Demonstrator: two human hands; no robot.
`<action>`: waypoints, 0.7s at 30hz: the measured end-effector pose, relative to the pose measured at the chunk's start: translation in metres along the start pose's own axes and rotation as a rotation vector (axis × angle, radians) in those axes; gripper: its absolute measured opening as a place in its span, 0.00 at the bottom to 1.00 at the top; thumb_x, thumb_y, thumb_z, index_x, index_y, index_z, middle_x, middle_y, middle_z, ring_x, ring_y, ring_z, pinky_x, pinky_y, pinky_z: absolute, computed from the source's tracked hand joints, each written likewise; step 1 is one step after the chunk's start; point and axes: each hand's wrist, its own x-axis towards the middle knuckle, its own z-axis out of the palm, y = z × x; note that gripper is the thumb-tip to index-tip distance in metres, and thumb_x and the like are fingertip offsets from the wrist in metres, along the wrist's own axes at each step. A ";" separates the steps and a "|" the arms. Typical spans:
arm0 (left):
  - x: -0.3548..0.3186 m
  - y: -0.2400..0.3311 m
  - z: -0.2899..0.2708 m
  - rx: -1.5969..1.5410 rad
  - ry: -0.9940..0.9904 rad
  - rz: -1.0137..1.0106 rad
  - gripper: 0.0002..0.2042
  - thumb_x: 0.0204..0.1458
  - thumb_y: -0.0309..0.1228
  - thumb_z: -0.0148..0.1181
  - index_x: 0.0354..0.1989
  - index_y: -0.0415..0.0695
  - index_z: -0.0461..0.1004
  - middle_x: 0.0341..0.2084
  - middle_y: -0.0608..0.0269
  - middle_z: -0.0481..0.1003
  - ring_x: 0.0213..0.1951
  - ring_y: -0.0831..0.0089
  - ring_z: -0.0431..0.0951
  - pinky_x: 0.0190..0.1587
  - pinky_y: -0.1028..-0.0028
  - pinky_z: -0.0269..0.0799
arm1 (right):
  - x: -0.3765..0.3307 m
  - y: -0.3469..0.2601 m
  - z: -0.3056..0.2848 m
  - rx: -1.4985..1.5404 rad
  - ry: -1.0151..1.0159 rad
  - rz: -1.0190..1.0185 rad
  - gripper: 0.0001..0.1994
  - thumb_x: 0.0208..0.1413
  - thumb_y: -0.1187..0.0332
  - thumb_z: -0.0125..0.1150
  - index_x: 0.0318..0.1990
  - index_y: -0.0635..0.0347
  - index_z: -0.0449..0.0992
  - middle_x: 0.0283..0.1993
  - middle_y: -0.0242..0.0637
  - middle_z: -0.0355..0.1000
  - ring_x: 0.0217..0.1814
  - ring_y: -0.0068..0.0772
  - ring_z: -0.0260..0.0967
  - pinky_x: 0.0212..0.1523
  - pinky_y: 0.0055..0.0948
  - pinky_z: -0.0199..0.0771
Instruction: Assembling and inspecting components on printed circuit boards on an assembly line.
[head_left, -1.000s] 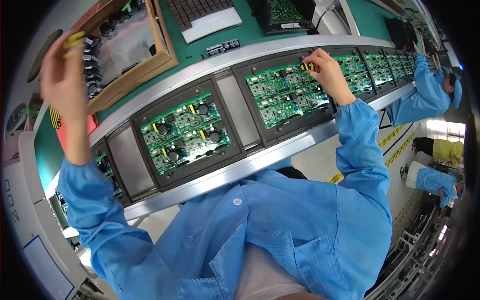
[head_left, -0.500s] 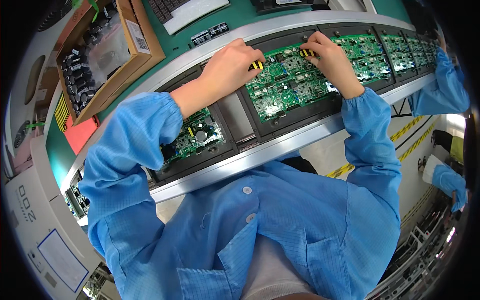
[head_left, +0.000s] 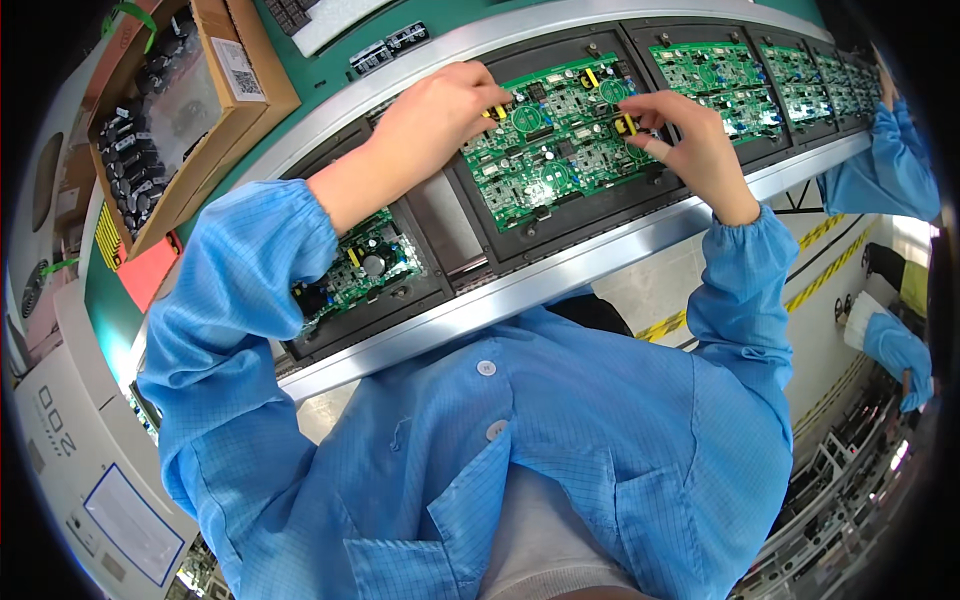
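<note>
Below me lies a green circuit board (head_left: pixel 555 180) in a black carrier frame. My left hand (head_left: pixel 435 115) reaches over its far left corner, fingers closed on a small yellow-and-black transformer (head_left: pixel 497 113) at the board. Thumb and fingers of my right hand (head_left: pixel 695 145) pinch another yellow-and-black transformer (head_left: pixel 626 125), tilted above the board's right part. A third transformer (head_left: pixel 590 77) sits on the far right area of the board, with no hand on it. Partly under my left forearm is a second board (head_left: pixel 375 262), bearing a round black part and a yellow one.
A cardboard box (head_left: pixel 255 75) of black capacitors stands at the far left. Two black capacitors (head_left: pixel 390 47) lie on the green bench beyond the metal rail (head_left: pixel 640 225). More framed boards (head_left: pixel 705 75) continue to the right, where another person's blue sleeve (head_left: pixel 870 165) shows.
My right hand has left the far right part of the board, where a transformer now sits uncovered, and come nearer with another one. My left hand stays at the far left corner.
</note>
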 end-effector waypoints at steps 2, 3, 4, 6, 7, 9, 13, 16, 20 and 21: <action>0.002 -0.002 -0.007 -0.048 0.053 0.007 0.11 0.51 0.35 0.70 0.40 0.45 0.83 0.35 0.61 0.79 0.43 0.58 0.80 0.47 0.61 0.79 | -0.006 0.011 0.003 -0.053 -0.019 -0.055 0.18 0.49 0.78 0.73 0.49 0.57 0.82 0.42 0.37 0.79 0.44 0.37 0.77 0.45 0.32 0.78; 0.003 0.000 -0.013 -0.052 0.050 0.009 0.11 0.51 0.35 0.70 0.40 0.45 0.83 0.35 0.61 0.79 0.43 0.58 0.80 0.47 0.61 0.79 | -0.008 0.016 0.007 -0.101 -0.034 -0.117 0.17 0.49 0.77 0.74 0.48 0.58 0.82 0.42 0.37 0.79 0.45 0.39 0.78 0.45 0.34 0.79; 0.002 0.004 -0.019 -0.065 0.047 0.018 0.11 0.51 0.36 0.70 0.39 0.44 0.83 0.34 0.60 0.79 0.43 0.58 0.80 0.47 0.61 0.79 | -0.009 0.017 0.012 -0.114 -0.008 -0.121 0.15 0.49 0.76 0.74 0.46 0.59 0.81 0.44 0.39 0.80 0.46 0.43 0.78 0.46 0.36 0.79; -0.001 0.016 -0.025 -0.197 0.016 -0.029 0.11 0.49 0.35 0.72 0.37 0.42 0.83 0.33 0.58 0.79 0.41 0.58 0.81 0.45 0.62 0.79 | -0.009 0.017 0.015 -0.135 0.015 -0.150 0.15 0.49 0.76 0.74 0.46 0.59 0.82 0.44 0.39 0.80 0.47 0.43 0.78 0.47 0.36 0.80; -0.003 0.022 -0.025 -0.197 0.013 -0.032 0.11 0.49 0.35 0.72 0.37 0.42 0.83 0.33 0.58 0.79 0.41 0.58 0.81 0.45 0.62 0.79 | -0.009 0.017 0.017 -0.158 0.038 -0.184 0.15 0.49 0.76 0.74 0.46 0.59 0.82 0.44 0.38 0.80 0.47 0.43 0.78 0.47 0.36 0.80; -0.006 0.032 -0.022 -0.490 -0.128 -0.113 0.12 0.46 0.31 0.74 0.38 0.41 0.82 0.33 0.57 0.80 0.39 0.57 0.82 0.43 0.63 0.80 | -0.008 0.017 0.016 -0.178 0.040 -0.202 0.15 0.49 0.76 0.74 0.46 0.59 0.82 0.44 0.38 0.79 0.47 0.43 0.78 0.47 0.36 0.80; -0.013 0.040 -0.009 -0.507 -0.128 0.017 0.10 0.47 0.24 0.71 0.39 0.40 0.82 0.37 0.55 0.80 0.40 0.56 0.82 0.44 0.63 0.80 | -0.008 0.016 0.018 -0.213 0.033 -0.200 0.15 0.49 0.77 0.73 0.46 0.59 0.81 0.43 0.39 0.79 0.47 0.43 0.77 0.48 0.36 0.79; -0.014 0.041 0.003 -0.435 -0.161 0.051 0.10 0.49 0.23 0.69 0.41 0.41 0.82 0.39 0.56 0.80 0.45 0.56 0.80 0.50 0.62 0.79 | -0.008 0.015 0.019 -0.221 0.030 -0.176 0.15 0.49 0.77 0.73 0.45 0.59 0.81 0.43 0.38 0.79 0.47 0.44 0.77 0.48 0.37 0.79; -0.013 0.040 0.012 -0.319 -0.188 0.081 0.12 0.49 0.24 0.69 0.43 0.43 0.83 0.40 0.60 0.81 0.49 0.58 0.79 0.53 0.61 0.77 | -0.011 0.012 0.018 -0.280 0.045 -0.168 0.14 0.49 0.77 0.73 0.44 0.59 0.81 0.44 0.36 0.79 0.47 0.44 0.76 0.48 0.38 0.78; -0.012 0.040 0.013 -0.305 -0.187 0.073 0.12 0.49 0.25 0.69 0.43 0.44 0.83 0.40 0.62 0.81 0.48 0.59 0.79 0.52 0.61 0.78 | -0.011 0.013 0.020 -0.279 0.043 -0.166 0.14 0.49 0.77 0.73 0.44 0.59 0.81 0.44 0.36 0.79 0.47 0.44 0.76 0.48 0.38 0.78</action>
